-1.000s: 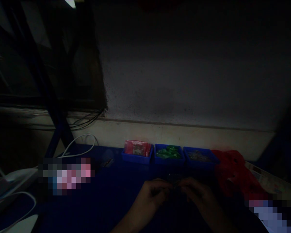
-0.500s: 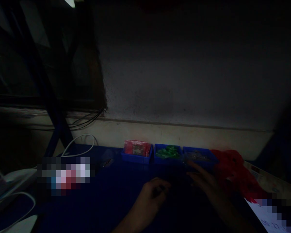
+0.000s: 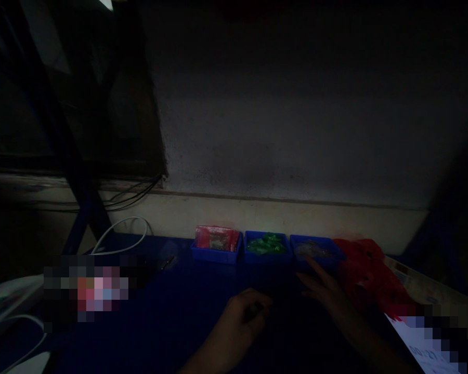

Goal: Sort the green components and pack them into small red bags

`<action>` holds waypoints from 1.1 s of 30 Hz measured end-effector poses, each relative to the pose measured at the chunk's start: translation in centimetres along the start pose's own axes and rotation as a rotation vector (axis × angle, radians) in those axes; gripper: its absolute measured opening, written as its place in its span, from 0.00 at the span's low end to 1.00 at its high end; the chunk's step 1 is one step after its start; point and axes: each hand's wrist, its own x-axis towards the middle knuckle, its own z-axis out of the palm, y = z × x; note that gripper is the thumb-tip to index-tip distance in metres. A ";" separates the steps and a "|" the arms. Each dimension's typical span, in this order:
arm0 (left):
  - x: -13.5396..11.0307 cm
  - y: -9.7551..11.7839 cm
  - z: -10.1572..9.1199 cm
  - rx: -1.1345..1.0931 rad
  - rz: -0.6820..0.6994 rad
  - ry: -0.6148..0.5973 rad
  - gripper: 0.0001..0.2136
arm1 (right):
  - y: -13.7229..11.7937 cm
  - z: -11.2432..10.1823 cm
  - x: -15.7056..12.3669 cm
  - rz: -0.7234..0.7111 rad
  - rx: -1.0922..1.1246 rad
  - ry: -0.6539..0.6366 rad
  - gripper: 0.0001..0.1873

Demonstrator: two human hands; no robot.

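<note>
The scene is very dim. On the dark blue counter (image 3: 171, 322), the left hand (image 3: 239, 317) rests at 6 o'clock with fingers curled narrow; whether they pinch anything I cannot tell. At 5 o'clock the right hand (image 3: 323, 288) stretches flat, fingers spread wide, tips just before the rightmost blue tray (image 3: 315, 252), a small hard-walled rectangular bin of pale bits. Crumpled red plastic (image 3: 368, 275) lies at 4 o'clock.

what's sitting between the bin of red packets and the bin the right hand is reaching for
One blue bin of green parts sits between the bin of red packets and the rightmost blue bin, where the right hand reaches, as the head view shows.
</note>
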 end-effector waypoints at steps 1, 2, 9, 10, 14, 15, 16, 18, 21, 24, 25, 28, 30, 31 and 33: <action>0.0 0.0 0.0 0.006 0.001 0.002 0.10 | -0.1 -0.2 -0.1 -0.033 0.025 -0.010 0.40; 0.0 0.0 0.0 0.012 0.002 0.000 0.10 | -0.3 -0.4 -0.2 -0.069 0.050 -0.024 0.40; 0.1 0.5 -0.1 0.021 0.022 -0.013 0.10 | -0.1 -1.1 0.6 -0.138 0.083 -0.023 0.44; 0.1 0.5 -0.1 0.021 0.031 -0.010 0.10 | 0.1 -1.2 0.8 -0.147 0.028 -0.018 0.42; 0.0 0.4 -0.1 0.015 0.036 -0.015 0.10 | 0.9 -1.7 1.8 -0.209 -0.385 0.113 0.30; -0.1 0.4 -0.1 0.014 0.030 -0.017 0.10 | 1.0 -1.9 2.1 -0.231 -0.467 0.150 0.28; -0.1 0.4 0.0 0.014 0.026 -0.018 0.10 | 1.2 -2.1 2.3 -0.254 -0.524 0.180 0.26; -0.1 0.5 0.0 0.018 0.028 -0.015 0.10 | 1.4 -2.5 2.7 -0.287 -0.580 0.206 0.25; -0.1 0.6 -0.1 0.038 0.038 -0.008 0.10 | 1.6 -2.9 3.0 -0.330 -0.661 0.213 0.22; 0.0 0.7 -0.2 0.042 0.033 -0.004 0.10 | 1.6 -3.1 3.1 -0.370 -0.727 0.228 0.20; 0.0 0.7 -0.2 0.040 0.031 -0.002 0.10 | 1.6 -3.2 3.2 -0.379 -0.746 0.241 0.19; 0.0 0.8 -0.3 0.050 0.035 -0.003 0.10 | 1.6 -3.5 3.3 -0.400 -0.791 0.271 0.14; 0.0 0.8 -0.4 0.057 0.048 -0.010 0.10 | 1.6 -3.7 3.4 -0.418 -0.811 0.272 0.11; 0.0 0.8 -0.4 0.059 0.057 -0.017 0.10 | 1.6 -3.7 3.5 -0.428 -0.818 0.271 0.10; 0.0 0.8 -0.3 0.058 0.071 -0.026 0.10 | 1.6 -3.7 3.5 -0.445 -0.827 0.277 0.10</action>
